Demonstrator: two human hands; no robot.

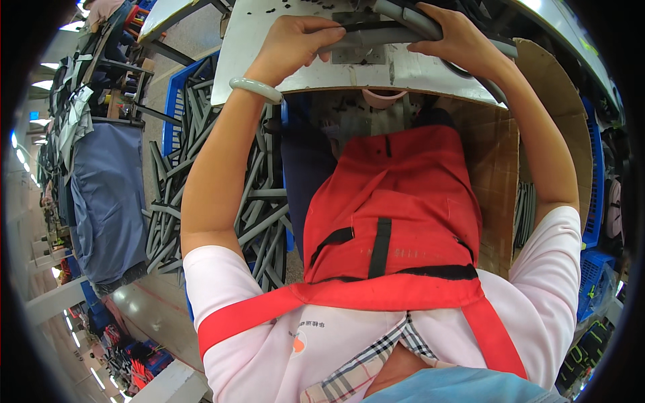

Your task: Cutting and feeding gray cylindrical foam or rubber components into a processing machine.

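Note:
Over the white worktable [245, 60], my two hands hold a grey tube [376, 36] with a black strip along it. The left hand [295, 43] is closed, its thumb and fingers pinching the tube's left end. My right hand [463, 41] is wrapped round the tube's other side. A second grey tubular piece [411, 18] slants under the right fingers; whether it joins the first cannot be told. Below the tube, a dark metal plate [359, 55] is partly hidden on the tabletop. Small black bits lie near the table's far side.
A blue crate [175, 101] at the left is heaped with grey tubes [259, 221]. Right of my lap stands an open cardboard box [494, 168] with grey strips in it. A pinkish bowl [384, 99] sits under the table's near edge. Blue baskets [591, 269] stand far right.

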